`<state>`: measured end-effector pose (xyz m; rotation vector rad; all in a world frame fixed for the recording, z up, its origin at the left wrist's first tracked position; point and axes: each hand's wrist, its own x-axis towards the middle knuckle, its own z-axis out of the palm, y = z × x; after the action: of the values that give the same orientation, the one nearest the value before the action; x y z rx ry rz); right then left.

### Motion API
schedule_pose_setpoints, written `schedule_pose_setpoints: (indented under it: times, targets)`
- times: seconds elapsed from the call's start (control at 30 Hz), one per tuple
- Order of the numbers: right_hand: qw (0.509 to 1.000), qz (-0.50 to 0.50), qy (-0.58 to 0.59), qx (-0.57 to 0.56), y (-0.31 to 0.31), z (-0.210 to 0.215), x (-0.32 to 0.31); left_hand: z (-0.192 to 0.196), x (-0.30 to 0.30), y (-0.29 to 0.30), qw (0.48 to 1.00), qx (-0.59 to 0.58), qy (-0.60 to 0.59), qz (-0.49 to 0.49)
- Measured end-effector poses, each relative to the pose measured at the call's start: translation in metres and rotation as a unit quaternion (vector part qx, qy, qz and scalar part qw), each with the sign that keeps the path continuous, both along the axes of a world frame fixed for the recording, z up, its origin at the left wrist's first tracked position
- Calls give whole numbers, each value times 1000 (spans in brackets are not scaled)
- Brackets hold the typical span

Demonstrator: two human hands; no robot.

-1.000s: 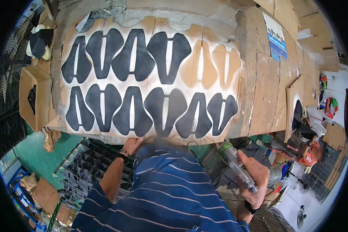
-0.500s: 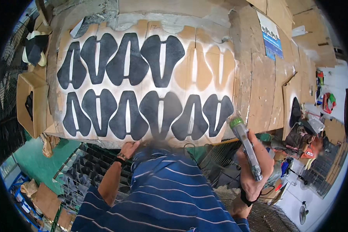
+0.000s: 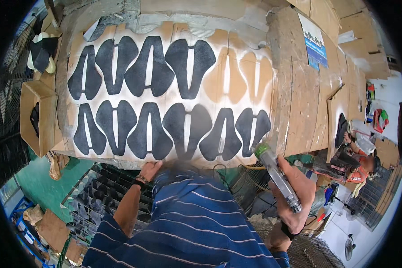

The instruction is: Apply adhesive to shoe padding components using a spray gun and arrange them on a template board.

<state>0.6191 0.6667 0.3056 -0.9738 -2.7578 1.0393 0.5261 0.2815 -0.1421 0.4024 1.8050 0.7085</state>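
Note:
My right hand (image 3: 295, 187) is closed around a spray gun (image 3: 278, 176) with a silver body and a green ring at its front. The gun tilts toward the lower right end of a cardboard sheet (image 3: 219, 105), close to the last black pad (image 3: 253, 129) in the near row. Two rows of flat, slotted black pads lie on the sheet, among them a wide pad (image 3: 190, 67) in the far row. At the sheet's near edge rests my left hand (image 3: 150, 170), its fingers partly showing and holding nothing I can see.
Pad-shaped bare patches (image 3: 225, 78) ringed with white overspray mark the far row's right end. A cardboard box (image 3: 39, 118) stands left of the sheet. Below the edge is a wire rack (image 3: 98, 196) of dark pieces. Another person (image 3: 355, 165) is at the right.
My right hand and the spray gun have shifted left and slightly nearer to me. My left hand stays at the sheet's edge. The person at right has raised an arm toward a black piece.

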Motion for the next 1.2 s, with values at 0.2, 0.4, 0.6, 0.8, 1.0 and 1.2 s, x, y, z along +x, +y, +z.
schedule_pose_setpoints:
  times: [0.2,0.4,0.6,0.8,1.0,1.2]
  targets:
    - [1000,-25,-17,2,-8,2,7,9,-4,6,999,5,30,-11]
    - [999,39,8,-19,-15,-4,6,5,-2,4,1000,-7,23,-6]
    - [999,-16,25,18,-12,-9,-10,9,-7,6,998,-49,3,-35]
    - [997,-19,70,9,-16,-12,-26,9,-4,3,999,-27,5,-18]
    - [998,31,55,-12,-22,-7,-18,12,-5,3,1000,-17,-13,-15]
    - [997,32,65,3,-36,-2,4,6,0,3,999,-18,26,-12]
